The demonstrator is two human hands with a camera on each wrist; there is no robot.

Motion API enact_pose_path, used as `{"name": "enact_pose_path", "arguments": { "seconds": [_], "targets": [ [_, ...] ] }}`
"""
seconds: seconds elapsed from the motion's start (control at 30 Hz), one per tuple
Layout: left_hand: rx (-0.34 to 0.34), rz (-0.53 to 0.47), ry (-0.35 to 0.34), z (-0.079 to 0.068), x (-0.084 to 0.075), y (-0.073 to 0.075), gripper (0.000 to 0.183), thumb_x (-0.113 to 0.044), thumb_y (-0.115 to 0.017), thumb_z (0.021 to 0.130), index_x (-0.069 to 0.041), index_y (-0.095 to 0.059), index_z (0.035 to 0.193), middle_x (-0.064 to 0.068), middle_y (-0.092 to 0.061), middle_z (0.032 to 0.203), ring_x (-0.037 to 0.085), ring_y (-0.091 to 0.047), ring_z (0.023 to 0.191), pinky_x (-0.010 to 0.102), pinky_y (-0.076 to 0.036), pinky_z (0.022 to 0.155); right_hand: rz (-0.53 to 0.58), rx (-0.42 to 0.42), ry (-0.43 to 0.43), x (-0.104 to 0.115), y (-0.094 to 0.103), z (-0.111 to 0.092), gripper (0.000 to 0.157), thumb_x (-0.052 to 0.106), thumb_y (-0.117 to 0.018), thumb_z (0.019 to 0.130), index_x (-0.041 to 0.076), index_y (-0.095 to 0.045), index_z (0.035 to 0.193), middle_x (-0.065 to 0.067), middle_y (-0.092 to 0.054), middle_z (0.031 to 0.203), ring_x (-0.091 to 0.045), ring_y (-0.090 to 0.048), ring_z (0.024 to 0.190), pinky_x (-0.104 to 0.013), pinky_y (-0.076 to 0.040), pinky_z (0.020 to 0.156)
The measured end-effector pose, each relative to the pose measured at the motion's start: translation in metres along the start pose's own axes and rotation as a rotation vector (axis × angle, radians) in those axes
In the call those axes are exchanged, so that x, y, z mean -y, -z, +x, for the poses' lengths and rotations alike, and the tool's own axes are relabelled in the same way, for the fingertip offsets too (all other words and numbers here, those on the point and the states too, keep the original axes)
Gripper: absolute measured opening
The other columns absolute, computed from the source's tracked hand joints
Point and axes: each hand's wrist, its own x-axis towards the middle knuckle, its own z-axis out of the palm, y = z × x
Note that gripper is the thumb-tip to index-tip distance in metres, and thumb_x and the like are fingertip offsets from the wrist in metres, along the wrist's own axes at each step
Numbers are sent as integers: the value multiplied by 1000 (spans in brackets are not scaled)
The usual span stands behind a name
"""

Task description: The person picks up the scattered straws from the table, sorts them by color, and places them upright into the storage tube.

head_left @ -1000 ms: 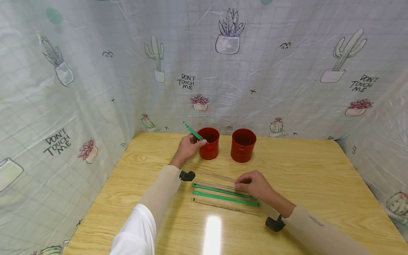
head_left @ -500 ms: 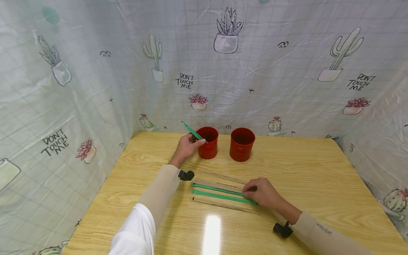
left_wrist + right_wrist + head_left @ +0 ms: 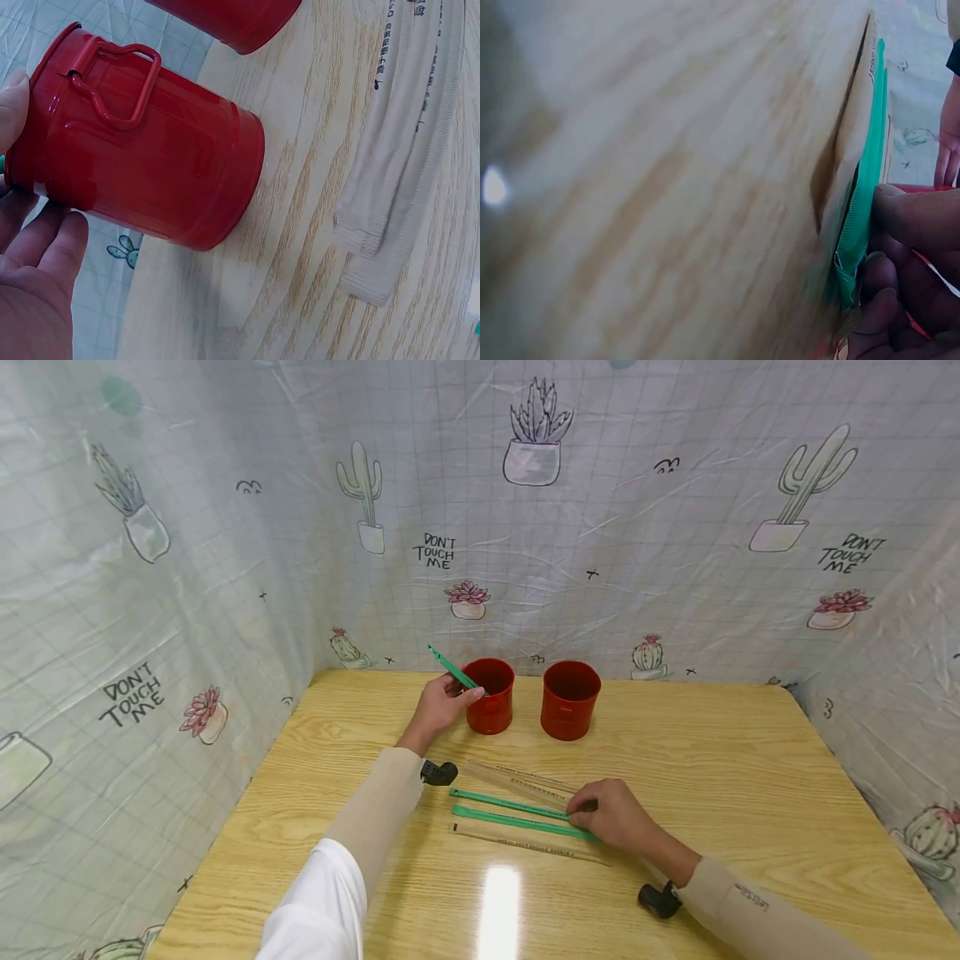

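In the head view, my left hand (image 3: 441, 703) pinches a slim green paper-wrapped packet (image 3: 450, 667), slanted over the rim of the left red bucket (image 3: 490, 713). The left wrist view shows its thumb and fingers at the rim of that bucket (image 3: 150, 142), with only a sliver of green visible. My right hand (image 3: 617, 814) pinches the right end of another green packet (image 3: 510, 803) lying on the table. Its thumb and fingertips are beside a green packet (image 3: 866, 180) in the right wrist view. Fingers cover the packets' right ends.
A second green packet (image 3: 517, 823) and a brown packet (image 3: 517, 844) lie nearer the person. Two more brown packets (image 3: 405, 150) lie partly overlapped behind. Another red bucket (image 3: 570, 710) stands to the right on the wooden table (image 3: 712, 777). A patterned curtain (image 3: 480, 510) surrounds the back and sides.
My right hand has moved right and nearer the person, from the brown packets to the green one. A brown packet has shifted away from the green one toward the rear brown packet. My left hand stays put.
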Motion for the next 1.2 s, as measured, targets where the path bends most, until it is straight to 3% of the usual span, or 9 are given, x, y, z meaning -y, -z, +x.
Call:
{"name": "enact_pose_path", "arguments": {
  "seconds": [0.3,0.5,0.83,0.97,1.2],
  "targets": [
    [-6,14,5,0,1,0,53,-26,-73,100,-3,-58,146,16,-62,148,33,-58,140,45,-50,115,-39,39,16,2,0,2,8,3,-83,85,10,-79,89,4,-75,84,2,-59,73,-19,-53,64],
    [0,-8,5,1,1,0,56,-25,-73,99,-4,-56,148,16,-61,150,33,-57,141,45,-50,116,-187,76,44,6,-2,3,11,2,-77,90,13,-75,89,9,-68,81,0,-53,72,-20,-49,65],
    [4,17,14,1,0,0,50,-26,-73,100,-4,-61,143,16,-64,146,33,-60,139,46,-50,116,-326,172,106,9,7,3,16,-3,-63,98,9,-74,101,2,-70,97,-11,-61,89,-35,-59,81],
    [4,21,15,0,0,1,47,-25,-73,100,-4,-62,141,17,-64,145,33,-60,138,46,-51,115,-300,182,106,10,15,5,15,-2,-62,99,9,-72,101,2,-67,96,-9,-57,87,-31,-57,80],
    [1,9,6,-1,-1,0,46,-26,-73,99,-3,-63,139,17,-65,144,33,-61,137,45,-51,114,-123,117,90,14,27,13,7,0,-64,99,5,-68,101,3,-61,89,-8,-50,80,-23,-47,70]
  ]
}}
